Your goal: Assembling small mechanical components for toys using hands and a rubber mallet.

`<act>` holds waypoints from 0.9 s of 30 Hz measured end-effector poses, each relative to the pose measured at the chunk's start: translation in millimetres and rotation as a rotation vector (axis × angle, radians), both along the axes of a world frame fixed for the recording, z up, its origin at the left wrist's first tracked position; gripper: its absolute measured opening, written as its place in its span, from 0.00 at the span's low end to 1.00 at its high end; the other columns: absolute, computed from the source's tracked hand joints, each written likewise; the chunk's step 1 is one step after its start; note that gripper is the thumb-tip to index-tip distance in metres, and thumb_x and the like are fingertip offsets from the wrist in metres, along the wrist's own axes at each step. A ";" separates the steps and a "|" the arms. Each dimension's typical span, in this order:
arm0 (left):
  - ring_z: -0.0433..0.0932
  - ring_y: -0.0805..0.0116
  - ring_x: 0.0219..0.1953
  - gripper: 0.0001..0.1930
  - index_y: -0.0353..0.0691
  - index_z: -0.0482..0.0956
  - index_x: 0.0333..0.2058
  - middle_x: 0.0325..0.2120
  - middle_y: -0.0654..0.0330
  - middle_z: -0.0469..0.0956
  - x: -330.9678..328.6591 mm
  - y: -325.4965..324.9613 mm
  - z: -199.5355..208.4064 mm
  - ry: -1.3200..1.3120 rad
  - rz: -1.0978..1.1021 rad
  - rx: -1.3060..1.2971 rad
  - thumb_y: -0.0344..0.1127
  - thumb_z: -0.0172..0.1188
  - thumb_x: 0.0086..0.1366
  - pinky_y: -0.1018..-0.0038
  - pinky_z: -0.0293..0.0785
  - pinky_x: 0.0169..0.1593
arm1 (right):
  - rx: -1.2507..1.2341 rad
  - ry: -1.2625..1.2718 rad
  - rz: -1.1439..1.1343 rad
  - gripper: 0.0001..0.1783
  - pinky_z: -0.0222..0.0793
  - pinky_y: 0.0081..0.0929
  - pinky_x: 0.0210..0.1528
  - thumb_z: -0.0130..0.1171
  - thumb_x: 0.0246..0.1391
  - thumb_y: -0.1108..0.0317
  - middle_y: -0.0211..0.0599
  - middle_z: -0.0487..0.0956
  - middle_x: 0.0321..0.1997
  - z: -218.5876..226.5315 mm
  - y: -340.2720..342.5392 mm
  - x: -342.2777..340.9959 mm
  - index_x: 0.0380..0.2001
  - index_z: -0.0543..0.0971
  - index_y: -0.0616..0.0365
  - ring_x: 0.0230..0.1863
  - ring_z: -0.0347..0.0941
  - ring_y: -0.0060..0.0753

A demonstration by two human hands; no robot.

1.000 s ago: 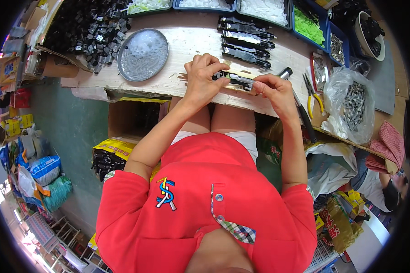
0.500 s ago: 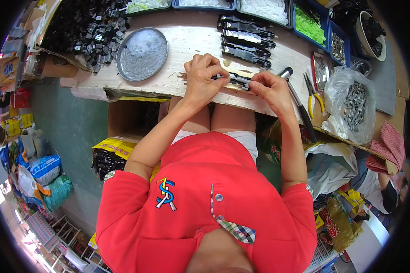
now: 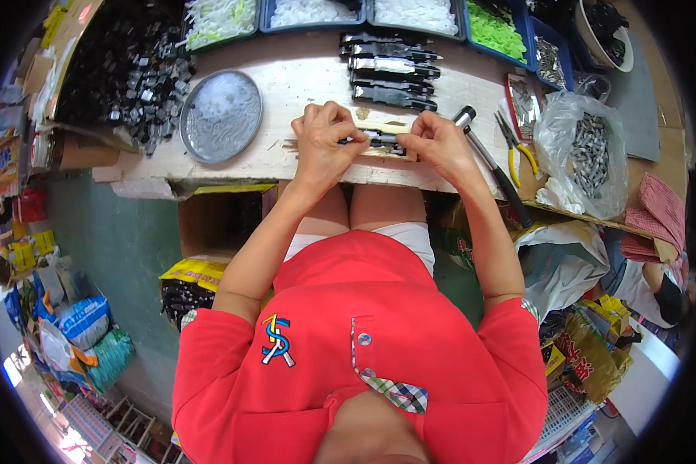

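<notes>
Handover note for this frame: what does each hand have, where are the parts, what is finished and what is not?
Left hand and right hand: both pinch one black elongated part between them over the workbench's front edge.
Done: four similar black parts lie in a row behind the hands.
Left: the part in hand; a heap of loose black pieces sits far left, beside a round metal tray.

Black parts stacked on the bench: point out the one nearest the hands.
The bottom black part of the stack, just above the left hand and right hand; the others lie farther up.
</notes>
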State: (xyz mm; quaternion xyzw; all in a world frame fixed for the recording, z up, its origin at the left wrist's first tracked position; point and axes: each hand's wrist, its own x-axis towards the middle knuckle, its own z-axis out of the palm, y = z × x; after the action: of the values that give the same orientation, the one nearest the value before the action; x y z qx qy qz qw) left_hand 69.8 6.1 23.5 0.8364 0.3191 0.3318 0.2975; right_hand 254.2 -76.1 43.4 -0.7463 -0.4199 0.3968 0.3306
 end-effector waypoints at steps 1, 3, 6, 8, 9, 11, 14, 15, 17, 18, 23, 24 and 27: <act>0.64 0.67 0.35 0.04 0.44 0.77 0.16 0.26 0.68 0.69 1.3 1.6 2.3 0.016 -0.002 0.007 0.33 0.63 0.39 0.69 0.51 0.39 | 0.006 -0.016 0.002 0.13 0.62 0.21 0.17 0.62 0.39 0.62 0.33 0.74 0.13 -0.6 0.8 0.5 0.17 0.72 0.61 0.14 0.68 0.21; 0.64 0.67 0.35 0.04 0.45 0.77 0.16 0.26 0.67 0.69 -0.5 3.0 1.8 0.029 -0.002 0.015 0.33 0.64 0.39 0.69 0.52 0.39 | -0.028 0.028 0.008 0.13 0.63 0.21 0.17 0.62 0.39 0.61 0.33 0.75 0.13 -4.8 4.5 1.6 0.17 0.73 0.59 0.15 0.69 0.21; 0.64 0.68 0.35 0.04 0.44 0.77 0.17 0.25 0.67 0.69 -1.7 2.4 4.9 0.044 0.002 -0.025 0.32 0.64 0.39 0.70 0.52 0.40 | -0.033 -0.078 0.133 0.15 0.66 0.27 0.23 0.60 0.40 0.57 0.35 0.75 0.15 9.6 8.2 3.2 0.18 0.73 0.58 0.19 0.73 0.31; 0.64 0.68 0.34 0.04 0.44 0.77 0.18 0.25 0.67 0.68 -2.7 1.3 7.5 0.037 -0.014 -0.039 0.31 0.64 0.39 0.70 0.51 0.41 | 0.047 -0.175 0.182 0.12 0.63 0.22 0.25 0.61 0.43 0.63 0.33 0.74 0.17 20.5 9.9 11.6 0.20 0.74 0.61 0.21 0.68 0.20; 0.64 0.68 0.34 0.04 0.44 0.77 0.18 0.26 0.67 0.68 -1.9 1.4 7.4 0.035 -0.026 -0.034 0.31 0.64 0.39 0.71 0.51 0.41 | 0.091 -0.176 0.182 0.12 0.63 0.22 0.25 0.61 0.44 0.63 0.33 0.74 0.18 21.7 11.7 23.3 0.20 0.74 0.61 0.22 0.67 0.19; 0.63 0.69 0.35 0.04 0.44 0.77 0.18 0.26 0.67 0.69 -4.6 -0.3 7.7 0.044 -0.031 -0.031 0.31 0.64 0.40 0.71 0.51 0.41 | 0.130 -0.155 -0.003 0.10 0.63 0.19 0.27 0.59 0.46 0.65 0.30 0.74 0.19 39.3 23.8 49.4 0.23 0.75 0.61 0.23 0.65 0.17; 0.63 0.69 0.35 0.04 0.44 0.78 0.19 0.26 0.67 0.68 -6.8 -2.7 8.6 0.034 -0.032 -0.051 0.31 0.64 0.40 0.71 0.50 0.41 | 0.404 -0.607 -0.181 0.09 0.65 0.22 0.30 0.57 0.46 0.65 0.33 0.75 0.23 37.6 62.9 118.5 0.28 0.77 0.59 0.26 0.71 0.27; 0.63 0.69 0.35 0.04 0.44 0.78 0.19 0.26 0.67 0.68 -6.2 -3.6 9.0 0.035 -0.038 -0.045 0.31 0.64 0.40 0.71 0.50 0.41 | 0.453 -0.816 -0.211 0.09 0.66 0.25 0.31 0.57 0.45 0.65 0.34 0.76 0.26 35.9 75.9 142.5 0.30 0.77 0.57 0.28 0.72 0.33; 0.63 0.69 0.35 0.04 0.44 0.78 0.19 0.26 0.67 0.68 -5.8 -3.7 7.7 0.033 -0.044 -0.037 0.32 0.64 0.40 0.71 0.50 0.41 | 0.454 -1.027 -0.215 0.10 0.65 0.37 0.37 0.57 0.42 0.67 0.37 0.75 0.32 29.6 102.8 170.3 0.32 0.77 0.51 0.37 0.71 0.40; 0.63 0.69 0.35 0.04 0.45 0.78 0.19 0.26 0.67 0.68 -5.6 -4.4 8.6 0.042 -0.045 -0.039 0.32 0.64 0.40 0.71 0.50 0.41 | 0.435 -1.159 -0.187 0.12 0.63 0.38 0.39 0.58 0.41 0.68 0.35 0.73 0.34 23.7 114.0 176.6 0.34 0.77 0.49 0.40 0.68 0.39; 0.63 0.67 0.35 0.05 0.46 0.77 0.19 0.27 0.66 0.68 -5.8 -0.4 5.1 0.072 -0.031 -0.001 0.35 0.63 0.41 0.69 0.52 0.40 | 0.342 -1.421 -0.125 0.12 0.57 0.45 0.39 0.50 0.45 0.65 0.28 0.73 0.38 5.4 148.7 198.4 0.35 0.77 0.41 0.43 0.66 0.37; 0.63 0.66 0.35 0.05 0.47 0.77 0.19 0.28 0.66 0.68 -5.2 0.3 5.6 0.069 -0.029 0.007 0.36 0.63 0.41 0.68 0.52 0.40 | 0.563 -1.341 -0.171 0.13 0.62 0.41 0.36 0.56 0.42 0.65 0.28 0.76 0.34 10.0 144.6 203.3 0.36 0.77 0.41 0.39 0.70 0.40; 0.63 0.66 0.36 0.06 0.48 0.77 0.22 0.28 0.66 0.68 1.7 2.7 5.4 0.024 -0.059 0.035 0.38 0.62 0.42 0.68 0.52 0.39 | 0.730 -0.871 -0.259 0.13 0.63 0.33 0.36 0.52 0.48 0.69 0.42 0.76 0.33 28.0 117.8 207.6 0.39 0.72 0.56 0.34 0.71 0.39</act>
State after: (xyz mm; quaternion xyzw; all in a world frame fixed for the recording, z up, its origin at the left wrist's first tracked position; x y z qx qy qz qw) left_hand 71.5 8.8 28.9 0.8546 0.2919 0.3181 0.2886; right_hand 461.8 41.7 71.4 -0.7237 -0.5320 -0.1608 0.4091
